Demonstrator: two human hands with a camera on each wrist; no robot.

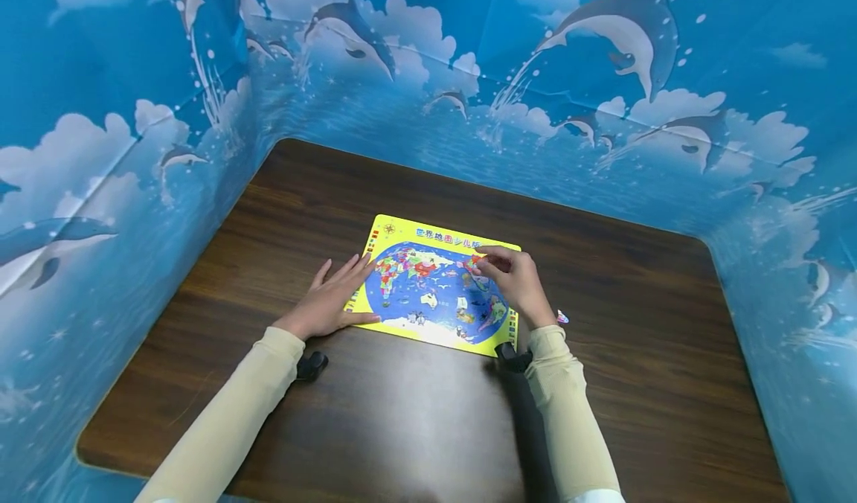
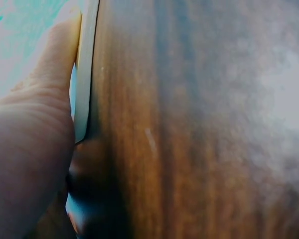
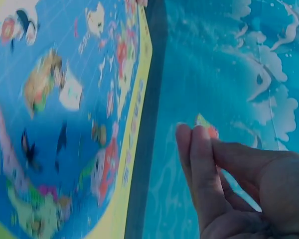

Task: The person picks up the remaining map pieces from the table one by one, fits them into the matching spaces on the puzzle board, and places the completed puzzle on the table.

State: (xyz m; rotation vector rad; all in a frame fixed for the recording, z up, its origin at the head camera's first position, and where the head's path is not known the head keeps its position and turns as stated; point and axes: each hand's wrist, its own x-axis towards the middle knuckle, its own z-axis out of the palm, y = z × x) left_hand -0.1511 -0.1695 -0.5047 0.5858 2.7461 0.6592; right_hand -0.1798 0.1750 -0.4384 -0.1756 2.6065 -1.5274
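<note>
A yellow-bordered world map board point(image 1: 398, 323) with a blue ocean lies on the table, printed with countries, animals and Chinese characters. My left hand point(image 1: 331, 295) rests on its left end with the fingers spread and the thumb along the near edge. In the left wrist view, the thumb lies beside the board's pale edge point(image 2: 86, 74). My right hand point(image 1: 518, 280) is over the board's upper right part. Between its thumb and fingertips it pinches a small colourful map piece point(image 3: 207, 126), mostly hidden by the fingers and showing yellow-green and orange-red.
Another small colourful piece point(image 1: 562, 316) lies on the dark wooden table point(image 1: 656, 339), just right of my right wrist. Black wrist cameras point(image 1: 512, 357) sit under both forearms. A blue curtain point(image 1: 428, 101) printed with dolphins stands around the table's far and side edges.
</note>
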